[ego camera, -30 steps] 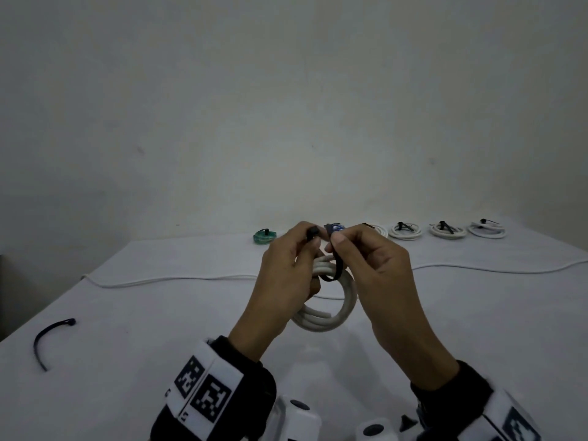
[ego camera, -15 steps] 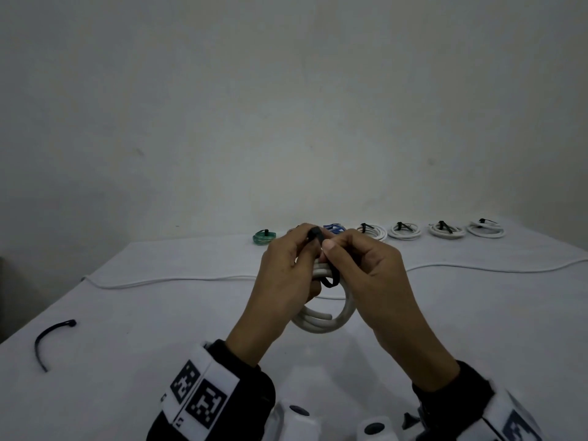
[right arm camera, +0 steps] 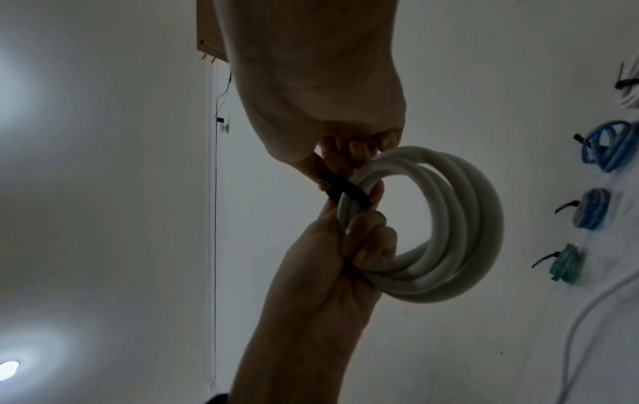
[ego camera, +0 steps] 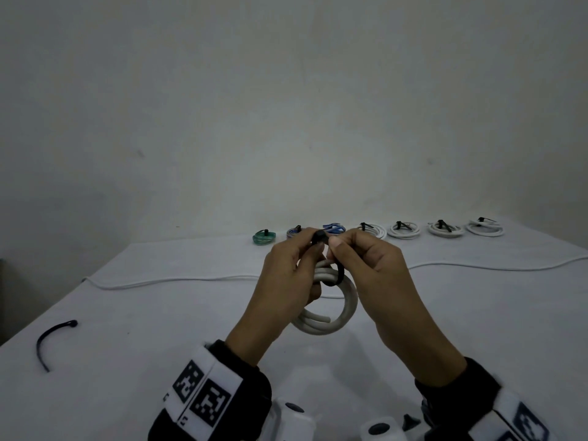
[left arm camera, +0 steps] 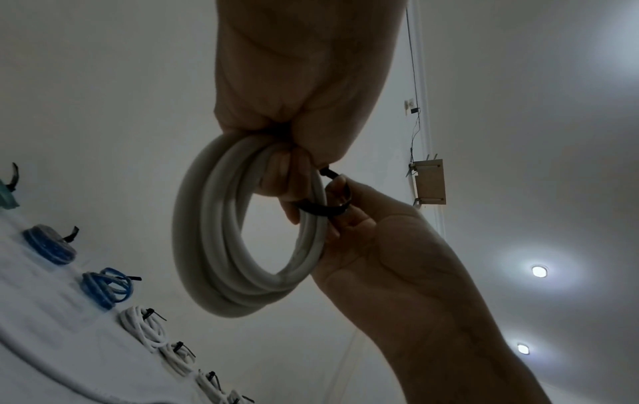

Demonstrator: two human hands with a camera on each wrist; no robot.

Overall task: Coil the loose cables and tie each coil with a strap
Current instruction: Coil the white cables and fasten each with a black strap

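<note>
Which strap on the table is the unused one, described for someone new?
Start at the white table and go to its near left edge, far from the row of tied coils by the wall. The loose black strap lies there alone, curved open, wrapped around nothing.

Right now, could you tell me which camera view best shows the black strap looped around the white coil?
The right wrist view: the black strap crosses the white coil unobstructed, between both hands. The left wrist view shows a shorter, darker stretch of it. The head view shows its looped part and thick end, with the hands covering the rest.
</note>
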